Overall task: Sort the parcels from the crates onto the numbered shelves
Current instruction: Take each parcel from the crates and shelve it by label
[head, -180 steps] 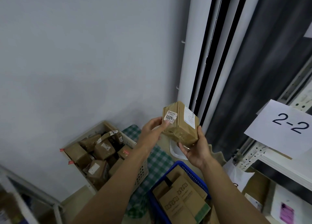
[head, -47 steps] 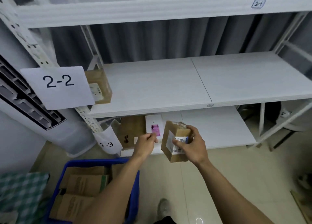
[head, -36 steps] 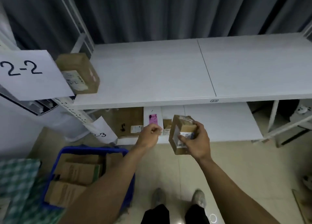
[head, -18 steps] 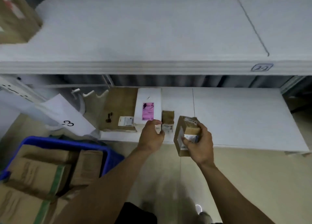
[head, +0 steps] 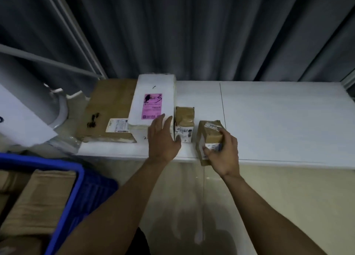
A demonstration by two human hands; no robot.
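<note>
My right hand (head: 222, 154) grips a small brown parcel (head: 209, 133) with a white label, held at the front edge of the low white shelf (head: 278, 124). My left hand (head: 163, 139) has straight fingers that touch the front of a white parcel (head: 153, 105) with a pink label. Between the two hands a small brown box (head: 184, 124) stands on the shelf. A large flat brown parcel (head: 109, 108) lies at the shelf's left end.
A blue crate (head: 63, 197) with several cardboard parcels stands at the lower left on the pale floor. A white paper sign (head: 21, 120) hangs at the left. Dark curtain (head: 192, 33) hangs behind the shelf. The right half of the shelf is bare.
The view has dropped below the upper shelf to the low shelf. My right hand has brought the small brown parcel to the shelf edge. My left hand's fingers have straightened against the white parcel.
</note>
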